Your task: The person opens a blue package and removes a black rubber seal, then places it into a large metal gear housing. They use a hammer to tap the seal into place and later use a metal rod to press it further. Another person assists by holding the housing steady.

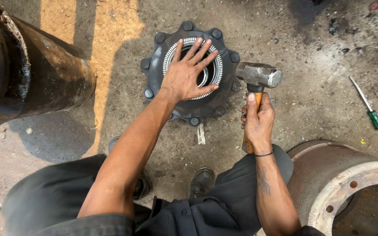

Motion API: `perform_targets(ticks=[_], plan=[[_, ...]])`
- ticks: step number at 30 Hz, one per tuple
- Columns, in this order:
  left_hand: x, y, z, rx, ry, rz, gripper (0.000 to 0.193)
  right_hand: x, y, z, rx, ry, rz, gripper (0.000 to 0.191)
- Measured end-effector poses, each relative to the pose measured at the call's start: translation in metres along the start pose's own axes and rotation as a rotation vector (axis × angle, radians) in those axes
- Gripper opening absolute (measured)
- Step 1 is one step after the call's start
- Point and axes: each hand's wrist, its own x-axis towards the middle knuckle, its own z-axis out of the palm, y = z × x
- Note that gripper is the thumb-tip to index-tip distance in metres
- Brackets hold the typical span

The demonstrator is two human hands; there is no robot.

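— While your left hand (pixel 188 74) lies spread flat on the wheel hub (pixel 190 70), isn't the hammer (pixel 259 76) gripped in your right hand (pixel 257 122) close?
— Yes, just beside those fingers; a glancing blow could crush them.

The left hand (pixel 189 74) lies flat, fingers spread, on the toothed ring of a dark round metal wheel hub (pixel 154 74) with studs, resting on the dirty concrete floor (pixel 311 100). Just right of it, the right hand (pixel 257 120) clasps a steel-headed hammer with an orange handle (pixel 259 76). Farther right lies a green-handled screwdriver (pixel 368 107); near right, a rusty brake drum (pixel 329 175)
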Motion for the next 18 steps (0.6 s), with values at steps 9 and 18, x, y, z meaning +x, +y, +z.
perform_targets(ticks=[9, 18], plan=[[-0.003, -0.002, -0.004, -0.093, 0.032, 0.002, 0.100, 0.004, -0.028, 0.010, -0.226, -0.044, -0.108, 0.045], [-0.001, -0.003, -0.010, -0.122, 0.022, 0.016, 0.099, 0.006, -0.052, -0.004, -0.236, -0.083, 0.083, 0.043]])
